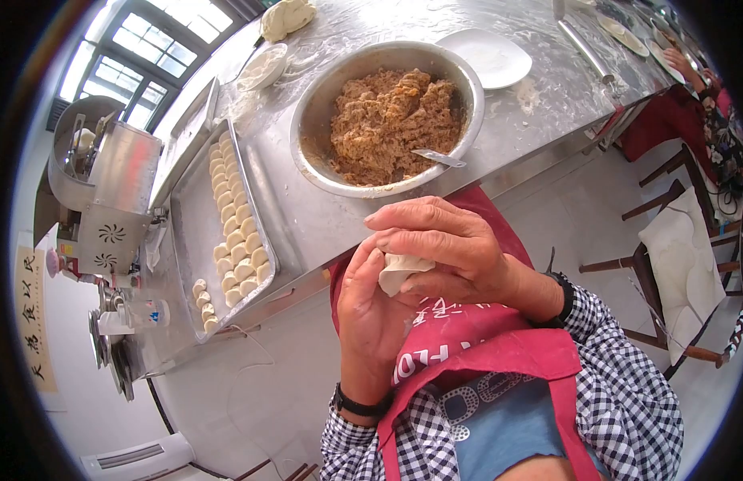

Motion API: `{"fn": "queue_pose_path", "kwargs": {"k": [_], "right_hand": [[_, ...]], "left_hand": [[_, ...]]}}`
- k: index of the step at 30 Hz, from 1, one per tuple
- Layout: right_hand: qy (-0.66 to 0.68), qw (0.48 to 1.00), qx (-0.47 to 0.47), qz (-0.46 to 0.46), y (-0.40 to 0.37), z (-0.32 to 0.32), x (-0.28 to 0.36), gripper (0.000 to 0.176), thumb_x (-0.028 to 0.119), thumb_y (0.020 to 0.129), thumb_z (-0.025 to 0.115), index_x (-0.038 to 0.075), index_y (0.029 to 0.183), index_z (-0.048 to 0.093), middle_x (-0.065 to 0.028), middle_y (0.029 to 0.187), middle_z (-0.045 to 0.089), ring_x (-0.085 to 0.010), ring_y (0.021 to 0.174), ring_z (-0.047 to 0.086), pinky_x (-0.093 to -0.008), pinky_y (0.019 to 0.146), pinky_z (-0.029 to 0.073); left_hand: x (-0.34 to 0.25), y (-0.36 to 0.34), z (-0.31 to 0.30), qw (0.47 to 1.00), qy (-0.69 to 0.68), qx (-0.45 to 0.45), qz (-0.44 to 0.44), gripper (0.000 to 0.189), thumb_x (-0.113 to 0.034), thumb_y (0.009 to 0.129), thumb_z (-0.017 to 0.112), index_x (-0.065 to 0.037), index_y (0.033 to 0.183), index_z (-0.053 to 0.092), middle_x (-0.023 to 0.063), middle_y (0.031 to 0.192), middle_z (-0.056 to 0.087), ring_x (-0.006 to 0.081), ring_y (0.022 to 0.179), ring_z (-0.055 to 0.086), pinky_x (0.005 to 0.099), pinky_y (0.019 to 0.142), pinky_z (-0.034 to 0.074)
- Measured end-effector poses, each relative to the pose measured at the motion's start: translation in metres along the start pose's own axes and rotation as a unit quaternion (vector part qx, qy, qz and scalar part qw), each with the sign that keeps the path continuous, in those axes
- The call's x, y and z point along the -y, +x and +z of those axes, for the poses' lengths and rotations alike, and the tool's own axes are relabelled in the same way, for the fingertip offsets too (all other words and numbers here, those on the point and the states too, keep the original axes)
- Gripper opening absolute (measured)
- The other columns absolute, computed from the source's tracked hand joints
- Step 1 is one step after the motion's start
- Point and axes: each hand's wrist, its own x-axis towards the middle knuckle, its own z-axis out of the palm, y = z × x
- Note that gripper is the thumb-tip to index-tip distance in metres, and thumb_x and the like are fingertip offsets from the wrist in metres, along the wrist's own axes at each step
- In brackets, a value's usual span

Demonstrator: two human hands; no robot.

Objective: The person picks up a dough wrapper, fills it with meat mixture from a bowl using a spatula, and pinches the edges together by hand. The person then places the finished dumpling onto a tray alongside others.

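A small white piece of dough (402, 271) is between my two hands, in front of the red apron. My left hand (367, 309) is under and beside it, with the fingers curved up against it. From the right, my right hand (455, 252) wraps its thumb and fingers round the dough. Beyond my hands, near the table edge, stands a large metal bowl (307, 164) of brown minced filling (387, 120), with a metal spatula (439, 157) lying in it. To the left, a metal tray (196, 240) holds several rows of pale dough pieces (241, 216).
A white plate (487, 58) lies behind the bowl, with a metal rolling pin (586, 52) to its right. A lump of dough (287, 18) and a small bowl (263, 67) are at the back left. A machine (119, 188) stands left, chairs (680, 272) right. Another person's hand (682, 66) shows far right.
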Motion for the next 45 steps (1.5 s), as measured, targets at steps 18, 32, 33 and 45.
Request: {"fn": "queue_pose_path", "kwargs": {"k": [18, 32, 33, 45], "right_hand": [[-0.002, 0.999, 0.013, -0.033, 0.001, 0.0, -0.003, 0.019, 0.014, 0.075, 0.064, 0.004, 0.091, 0.063, -0.0149, 0.109, 0.059, -0.0265, 0.094, 0.059, -0.0372, 0.081, 0.047], [0.023, 1.0, 0.009, -0.006, -0.003, 0.004, -0.005, 0.023, 0.014, 0.071, 0.068, 0.005, 0.092, 0.062, -0.0133, 0.107, 0.06, -0.0256, 0.094, 0.06, -0.0364, 0.079, 0.048], [0.023, 1.0, 0.009, -0.006, -0.003, 0.004, -0.005, 0.023, 0.014, 0.071, 0.068, 0.005, 0.092, 0.062, -0.0133, 0.107, 0.06, -0.0256, 0.094, 0.06, -0.0364, 0.079, 0.048], [0.046, 0.999, -0.013, 0.003, -0.005, 0.007, -0.005, 0.024, 0.01, 0.068, 0.071, 0.007, 0.09, 0.064, -0.0139, 0.11, 0.059, -0.0241, 0.092, 0.06, -0.0336, 0.078, 0.049]], "left_hand": [[-0.001, 0.0, -0.008, 1.0, -0.024, 0.0, 0.012, 0.033, -0.014, 0.094, 0.037, 0.004, 0.121, 0.04, 0.0167, 0.116, 0.05, 0.0256, 0.105, 0.055, 0.0377, 0.089, 0.049], [0.0, 0.001, -0.011, 1.0, 0.009, -0.025, 0.009, 0.033, -0.015, 0.095, 0.035, 0.003, 0.121, 0.041, 0.0154, 0.116, 0.05, 0.0229, 0.106, 0.054, 0.0355, 0.09, 0.047], [0.0, 0.001, -0.009, 1.0, 0.009, -0.024, 0.009, 0.033, -0.015, 0.095, 0.035, 0.003, 0.121, 0.041, 0.0154, 0.116, 0.05, 0.0229, 0.106, 0.054, 0.0355, 0.09, 0.047], [0.0, 0.001, -0.008, 0.999, 0.033, -0.004, 0.014, 0.028, -0.014, 0.094, 0.039, 0.003, 0.115, 0.045, 0.0154, 0.114, 0.052, 0.0236, 0.105, 0.055, 0.0339, 0.088, 0.049]]}}
